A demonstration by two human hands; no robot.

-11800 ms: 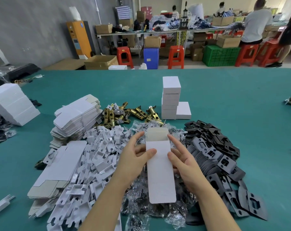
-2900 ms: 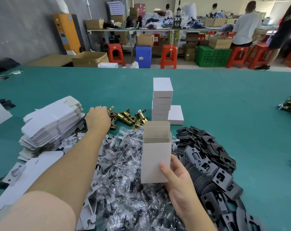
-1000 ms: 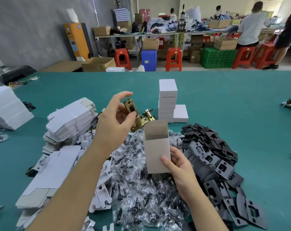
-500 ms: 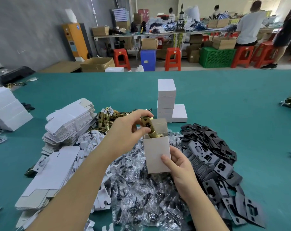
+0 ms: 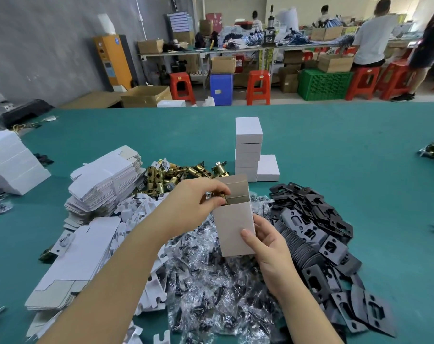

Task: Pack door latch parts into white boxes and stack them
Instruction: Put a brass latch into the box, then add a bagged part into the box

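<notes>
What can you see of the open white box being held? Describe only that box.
The open white box is a small, tall carton of thin card, white outside and grey-brown inside. It stands nearly upright above the bagged parts, top flap raised. The right hand grips its lower right side; the left hand pushes a brass latch into its open mouth.

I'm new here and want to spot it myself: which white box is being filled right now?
Look at the green table, then at the heap of clear plastic bags nearest the person. Above it, the right hand holds one upright box. Unlike the closed stacked boxes behind, its top flap is open and the left hand pushes a brass latch in.
</notes>
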